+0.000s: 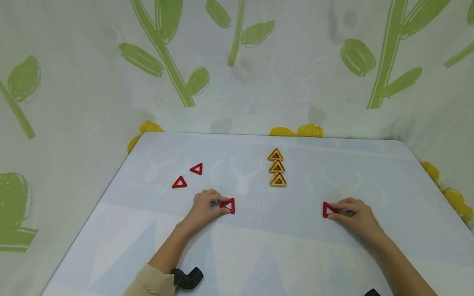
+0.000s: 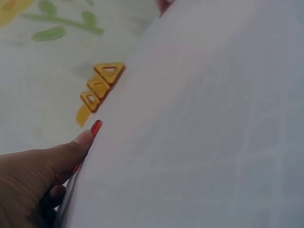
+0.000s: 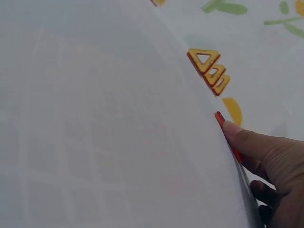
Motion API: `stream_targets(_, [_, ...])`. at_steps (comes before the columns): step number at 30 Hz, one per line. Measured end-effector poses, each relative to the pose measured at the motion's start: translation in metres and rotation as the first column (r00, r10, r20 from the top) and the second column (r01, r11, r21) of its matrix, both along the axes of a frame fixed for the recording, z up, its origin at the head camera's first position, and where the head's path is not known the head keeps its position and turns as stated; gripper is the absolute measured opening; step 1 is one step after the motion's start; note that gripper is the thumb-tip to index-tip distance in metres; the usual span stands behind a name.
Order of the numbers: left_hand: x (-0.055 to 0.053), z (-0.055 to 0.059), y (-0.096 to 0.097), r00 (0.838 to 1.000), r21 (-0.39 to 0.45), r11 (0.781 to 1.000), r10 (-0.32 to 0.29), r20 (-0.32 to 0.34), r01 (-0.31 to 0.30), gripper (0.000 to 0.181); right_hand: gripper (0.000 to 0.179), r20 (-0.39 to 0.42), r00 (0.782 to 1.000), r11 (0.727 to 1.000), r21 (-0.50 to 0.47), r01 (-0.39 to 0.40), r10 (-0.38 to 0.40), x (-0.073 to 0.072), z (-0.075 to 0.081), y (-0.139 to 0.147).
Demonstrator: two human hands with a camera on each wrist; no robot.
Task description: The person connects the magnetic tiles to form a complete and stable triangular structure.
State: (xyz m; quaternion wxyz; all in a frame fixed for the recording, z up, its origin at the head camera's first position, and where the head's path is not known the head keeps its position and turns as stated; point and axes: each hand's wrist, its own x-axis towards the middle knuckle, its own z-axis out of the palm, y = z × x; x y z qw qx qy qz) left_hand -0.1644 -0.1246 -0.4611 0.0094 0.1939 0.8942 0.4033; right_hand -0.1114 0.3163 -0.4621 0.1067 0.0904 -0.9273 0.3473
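Observation:
My left hand [image 1: 207,207] pinches a red triangle frame [image 1: 233,205] between thumb and fingers, at the middle of the table. To the right, my right hand [image 1: 357,216] pinches another red triangle frame [image 1: 324,209] by its pointed end. Both pieces are down at the table surface; the wrist views show them edge-on, partly covered by the thumbs. Between and beyond the hands, three yellow triangles [image 1: 277,170] with reddish edges form a column, points facing away. Two loose red triangles, one nearer [image 1: 179,187] and one farther [image 1: 201,169], lie beyond my left hand.
The pale table [image 1: 296,255] has faint deer-head and triangle prints. Its far edge meets a white cloth [image 1: 252,94] with green leaf and yellow flower patterns. A black strap piece [image 1: 188,278] sits at my left wrist, near the beige sleeve [image 1: 152,281].

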Motion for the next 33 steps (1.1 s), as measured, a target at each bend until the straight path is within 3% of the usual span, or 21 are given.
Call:
stream_targets(13, [-0.001, -0.002, 0.014, 0.999, -0.012, 1.0, -0.027, -0.029, 0.027, 0.027, 0.027, 0.001, 0.999, 0.999, -0.018, -0.041, 0.041, 0.0, -0.001, -0.014])
stream_targets(20, [0.002, -0.002, 0.02, 1.0, -0.009, 1.0, -0.028, 0.009, 0.028, 0.028, 0.027, 0.004, 0.998, 0.997, -0.017, -0.07, 0.07, 0.0, -0.001, -0.023])
stream_targets(33, [0.003, -0.002, 0.034, 0.996, 0.008, 0.996, -0.086, 0.009, 0.086, 0.029, 0.027, -0.027, 0.992, 0.993, -0.015, -0.121, 0.121, -0.005, -0.005, -0.039])
